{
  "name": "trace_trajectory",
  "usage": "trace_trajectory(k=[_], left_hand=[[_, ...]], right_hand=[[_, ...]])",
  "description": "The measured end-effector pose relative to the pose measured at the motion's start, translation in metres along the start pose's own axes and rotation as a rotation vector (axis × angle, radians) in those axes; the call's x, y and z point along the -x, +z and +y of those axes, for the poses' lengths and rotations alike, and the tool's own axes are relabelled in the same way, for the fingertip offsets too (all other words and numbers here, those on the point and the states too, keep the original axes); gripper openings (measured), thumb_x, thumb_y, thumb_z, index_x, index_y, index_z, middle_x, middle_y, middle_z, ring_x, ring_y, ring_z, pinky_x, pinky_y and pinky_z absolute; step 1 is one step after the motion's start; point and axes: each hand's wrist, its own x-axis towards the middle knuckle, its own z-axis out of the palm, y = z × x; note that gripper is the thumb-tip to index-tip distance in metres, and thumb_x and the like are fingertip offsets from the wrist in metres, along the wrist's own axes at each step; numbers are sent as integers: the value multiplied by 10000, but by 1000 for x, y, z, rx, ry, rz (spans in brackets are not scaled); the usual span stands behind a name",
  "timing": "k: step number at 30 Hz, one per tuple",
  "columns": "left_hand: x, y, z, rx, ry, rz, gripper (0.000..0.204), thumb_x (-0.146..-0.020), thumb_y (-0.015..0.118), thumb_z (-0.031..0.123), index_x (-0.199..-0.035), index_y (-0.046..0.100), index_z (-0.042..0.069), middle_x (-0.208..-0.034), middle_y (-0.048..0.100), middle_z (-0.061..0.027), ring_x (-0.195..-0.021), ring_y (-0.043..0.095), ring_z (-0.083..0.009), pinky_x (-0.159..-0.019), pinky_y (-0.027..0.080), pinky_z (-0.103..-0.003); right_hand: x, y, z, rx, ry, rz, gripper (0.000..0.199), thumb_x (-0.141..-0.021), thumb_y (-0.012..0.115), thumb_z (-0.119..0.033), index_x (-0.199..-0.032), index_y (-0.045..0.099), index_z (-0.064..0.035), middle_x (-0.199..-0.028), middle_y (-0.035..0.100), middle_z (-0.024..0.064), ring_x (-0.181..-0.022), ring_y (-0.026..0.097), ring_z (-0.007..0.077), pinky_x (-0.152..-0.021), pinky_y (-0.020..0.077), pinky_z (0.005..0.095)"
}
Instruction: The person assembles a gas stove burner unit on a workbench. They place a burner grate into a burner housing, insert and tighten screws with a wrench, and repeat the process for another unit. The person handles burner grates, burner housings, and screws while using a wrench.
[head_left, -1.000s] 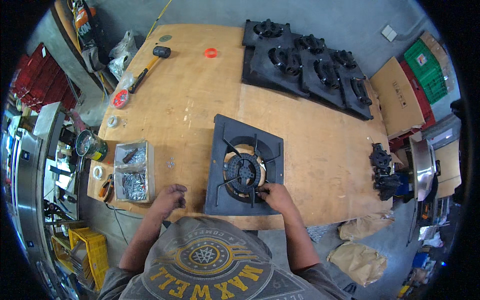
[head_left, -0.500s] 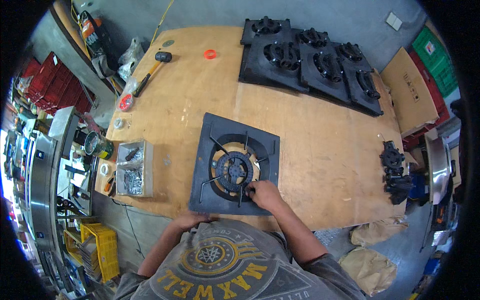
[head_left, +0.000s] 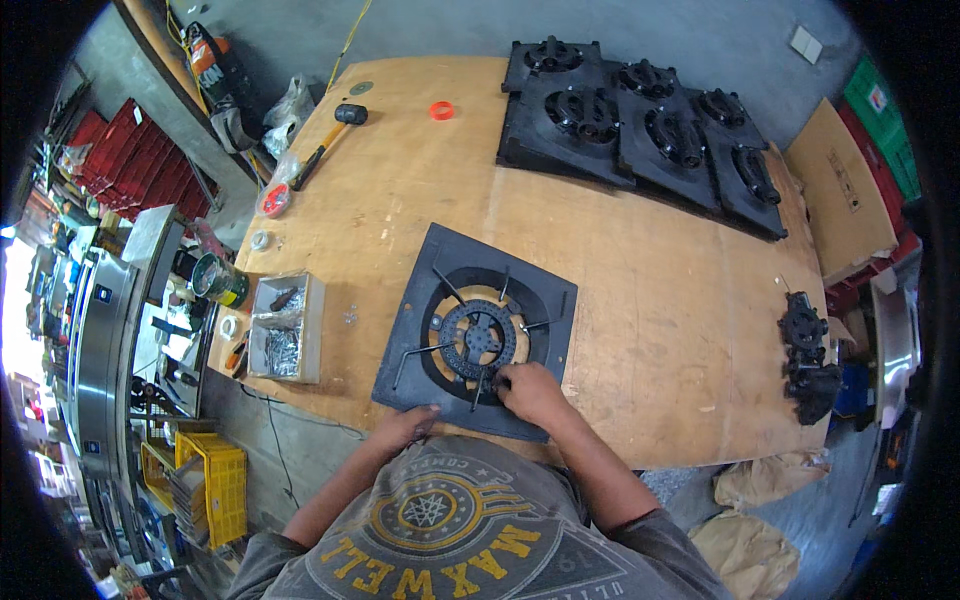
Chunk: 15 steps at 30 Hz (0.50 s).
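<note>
A square black gas stove plate (head_left: 400, 370) lies askew on the table at its near edge, right in front of me. In its round opening sits a ring burner (head_left: 478, 338), with thin pan-support prongs around it. My left hand (head_left: 405, 425) is closed over the plate's near-left edge, its thumb on top and its other fingers hidden. My right hand (head_left: 530, 392) reaches over the plate's near-right side, with curled fingers pinched together at the inner rim of the opening beside the burner. Whatever those fingers hold is hidden.
Several finished-looking black stove plates (head_left: 560, 165) overlap at the back right. At left stand a box of screws (head_left: 285, 345), a mallet (head_left: 335, 140) and a tin can (head_left: 218, 280). Black burner parts (head_left: 808, 350) are stacked at the right edge. An orange tape ring (head_left: 441, 110) lies farther back.
The stove plate has turned slightly clockwise. My left hand has come up onto its near-left edge, while my right hand stays at the opening's rim. The whole view has shifted a little.
</note>
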Motion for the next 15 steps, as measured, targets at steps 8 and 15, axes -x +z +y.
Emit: trace_trajectory(k=[8, 15], left_hand=[[-8, -11, -7, 200, 143, -118, 251, -917, 635, 200, -723, 498, 120, -565, 409, 37, -471, 353, -83, -450, 267, -266], [-9, -12, -22, 341, 103, -160, 142, -926, 619, 157, -891, 490, 109, -577, 375, 50, -467, 337, -67, -428, 235, -252]], right_hand=[[2, 7, -3, -56, -14, 35, 202, -810, 634, -179, -953, 703, -53, -886, 677, 231, -875, 653, 405, -797, 516, 495], [8, 10, -5, 5, 4, 7, 195, -809, 639, -145, -965, 710, -54, -906, 686, 207, -892, 654, 389, -802, 512, 481]])
